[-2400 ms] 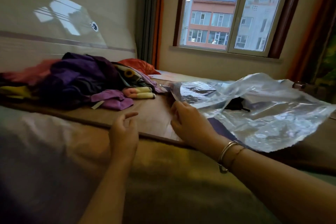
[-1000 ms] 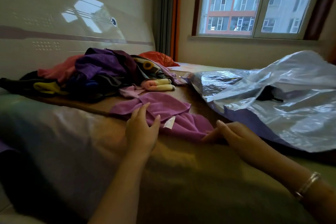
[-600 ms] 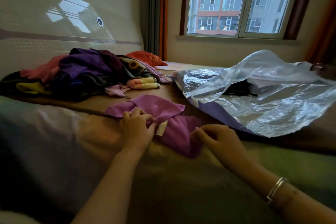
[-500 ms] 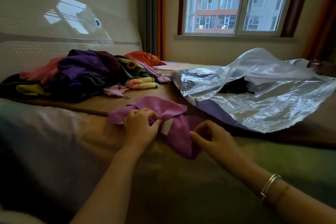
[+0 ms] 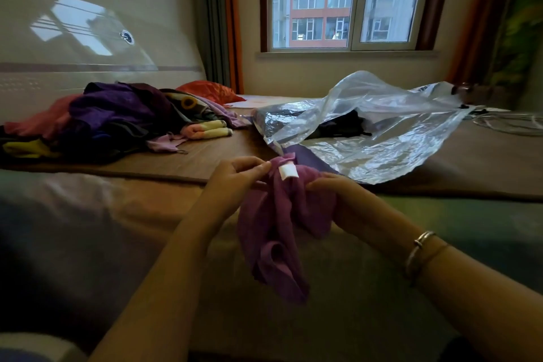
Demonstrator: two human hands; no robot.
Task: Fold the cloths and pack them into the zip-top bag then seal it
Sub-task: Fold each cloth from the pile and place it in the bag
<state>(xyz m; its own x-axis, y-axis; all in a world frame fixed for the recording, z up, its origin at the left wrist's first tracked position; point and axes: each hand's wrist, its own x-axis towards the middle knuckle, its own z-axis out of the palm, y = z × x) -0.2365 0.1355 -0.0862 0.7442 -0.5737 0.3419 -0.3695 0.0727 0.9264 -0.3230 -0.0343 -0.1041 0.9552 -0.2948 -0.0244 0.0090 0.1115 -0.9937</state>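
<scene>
Both hands up over the bed (image 5: 102, 214), holding one purple cloth (image 5: 279, 226) between them. Left hand (image 5: 235, 182) pinches the top edge with thumb and fingertips, right by the white tag (image 5: 288, 171). Right hand (image 5: 343, 200) has fingers curled round the bunched right side; bracelet (image 5: 420, 250) on that wrist. Cloth hangs crumpled, unfolded, lower end drooping toward the blanket.

Zip-top bag (image 5: 382, 138) lies just behind the hands on the brown mat (image 5: 205, 156), mouth facing left, top sheet puffed up. Something dark (image 5: 343, 126) already inside, can't tell what. Purple strip along the bag's near edge sits right behind the held cloth.

Pile of clothes (image 5: 111, 120) far left on the mat, mostly purple, pink, yellow, well apart from the bag. Orange pillow (image 5: 208, 91) behind it. White cables (image 5: 511, 123) far right. Window (image 5: 346, 0) behind, curtain (image 5: 226, 20) at its left.
</scene>
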